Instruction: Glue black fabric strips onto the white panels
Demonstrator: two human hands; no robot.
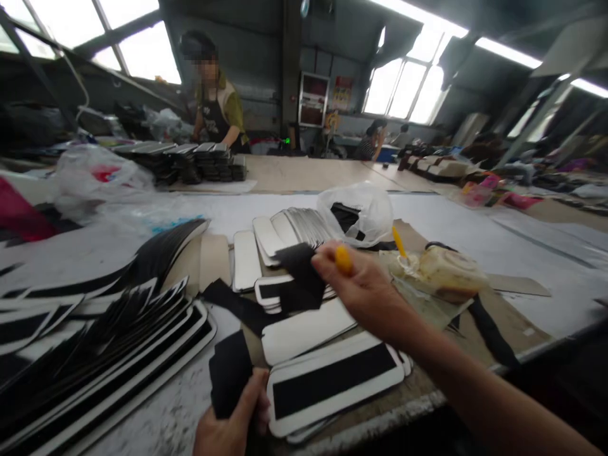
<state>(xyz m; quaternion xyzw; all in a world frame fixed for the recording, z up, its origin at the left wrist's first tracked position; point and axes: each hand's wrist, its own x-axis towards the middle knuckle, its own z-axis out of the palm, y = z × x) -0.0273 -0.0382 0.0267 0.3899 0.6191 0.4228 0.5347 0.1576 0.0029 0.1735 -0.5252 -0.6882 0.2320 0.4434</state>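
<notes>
My left hand (235,408), low in the view, pinches a small black strip (230,367) between thumb and fingers. Farther forward, my right hand (354,272) is closed, its fingertips on another dark, bent strip (304,278). A rounded yellow end (342,259) shows at that hand; the rest of this object is hidden. Between and below the hands lies a white panel with a black centre (337,380), stacked on others. Behind it sits a plain white panel (308,332). One more loose black strip (240,307) lies left of these.
Stacks of black-and-white panels (156,354) spread over the left. Behind the hands stand a fanned row of white pieces (297,228) and a clear plastic bag (375,212). To the right are a yellowish tub (449,272) and a yellow stick (399,242). A co-worker (218,114) stands across the table.
</notes>
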